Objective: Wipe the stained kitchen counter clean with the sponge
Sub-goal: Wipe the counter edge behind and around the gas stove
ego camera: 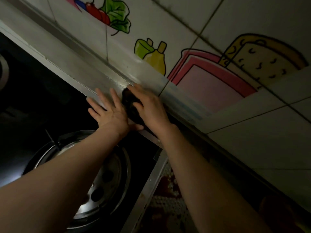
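My right hand presses a dark sponge onto the narrow grey counter strip that runs between the black stove top and the tiled wall. Only part of the sponge shows under my fingers, close to where the strip meets the wall. My left hand lies flat on the same strip just left of the sponge, fingers spread and holding nothing. The scene is dim, and no stain can be made out on the strip.
A round metal burner ring sits in the black stove top beneath my left forearm. The tiled wall with cartoon food stickers rises right behind the strip. A patterned surface lies right of the stove's metal edge.
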